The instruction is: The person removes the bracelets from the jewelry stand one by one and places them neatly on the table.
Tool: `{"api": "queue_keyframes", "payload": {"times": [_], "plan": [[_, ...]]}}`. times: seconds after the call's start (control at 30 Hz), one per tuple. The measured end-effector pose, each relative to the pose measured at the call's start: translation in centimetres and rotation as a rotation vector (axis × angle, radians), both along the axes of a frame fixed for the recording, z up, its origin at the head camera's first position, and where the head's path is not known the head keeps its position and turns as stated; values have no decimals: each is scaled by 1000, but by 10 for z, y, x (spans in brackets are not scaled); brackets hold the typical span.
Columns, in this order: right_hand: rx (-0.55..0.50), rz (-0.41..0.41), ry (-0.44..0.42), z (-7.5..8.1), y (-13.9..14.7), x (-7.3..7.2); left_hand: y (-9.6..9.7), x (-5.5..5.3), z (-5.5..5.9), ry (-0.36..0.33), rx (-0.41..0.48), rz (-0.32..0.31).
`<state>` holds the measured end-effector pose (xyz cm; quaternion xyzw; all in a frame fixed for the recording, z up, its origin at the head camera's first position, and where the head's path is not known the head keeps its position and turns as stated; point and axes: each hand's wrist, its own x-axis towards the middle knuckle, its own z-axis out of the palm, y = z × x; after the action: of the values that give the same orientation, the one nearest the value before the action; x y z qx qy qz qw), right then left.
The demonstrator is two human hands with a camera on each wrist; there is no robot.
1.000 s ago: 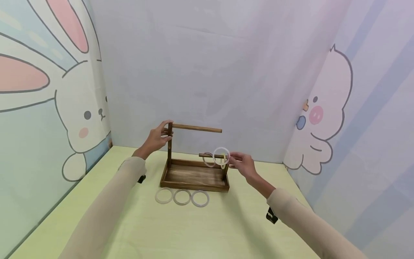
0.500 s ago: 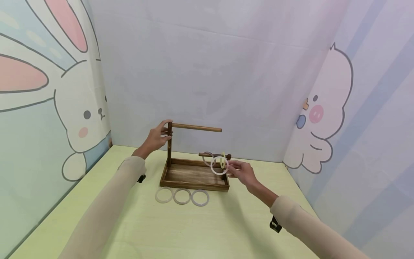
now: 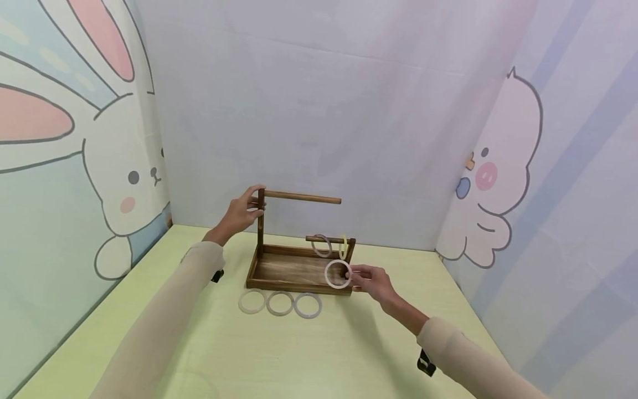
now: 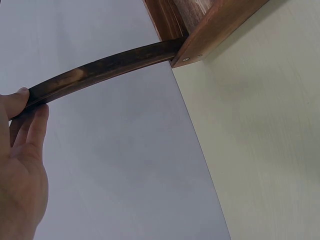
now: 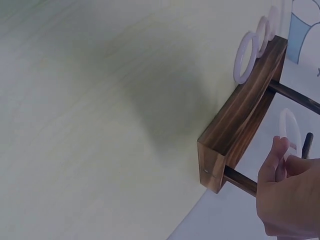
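A dark wooden rack (image 3: 299,288) stands on the table, its tray base carrying a tall post on the left and a short post on the right, each with a horizontal rod. My left hand (image 3: 241,213) grips the top of the tall post (image 4: 100,70). Between thumb and fingers, my right hand (image 3: 375,284) pinches a white bangle (image 3: 327,274) at its right side, held up over the right end of the tray. On the lower rod (image 3: 311,239) hang a mauve bangle (image 3: 329,247) and a yellow bangle (image 3: 345,244). The upper rod (image 3: 304,197) bears nothing.
In front of the tray, three pale bangles lie in a row on the light green table (image 3: 279,354): a whitish bangle (image 3: 241,304), a greyish bangle (image 3: 269,307) and a lilac bangle (image 3: 297,311). Cloth walls with cartoon animals surround the table.
My right hand has lowered the white bangle from beside the lower rod to over the tray's right end. My left hand has stayed on the tall post.
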<state>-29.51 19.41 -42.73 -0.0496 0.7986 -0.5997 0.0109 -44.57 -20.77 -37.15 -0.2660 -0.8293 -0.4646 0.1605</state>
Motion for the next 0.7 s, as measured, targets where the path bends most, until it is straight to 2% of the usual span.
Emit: {"api": "queue_keyframes", "payload": {"times": [0.37,0.7], "plan": [[44,89,-71,-23,5,4,-3,-2,-1,7,-7,14],[54,76,-126,-43,9,10,0,-1,1,-6,1,-11]]}}
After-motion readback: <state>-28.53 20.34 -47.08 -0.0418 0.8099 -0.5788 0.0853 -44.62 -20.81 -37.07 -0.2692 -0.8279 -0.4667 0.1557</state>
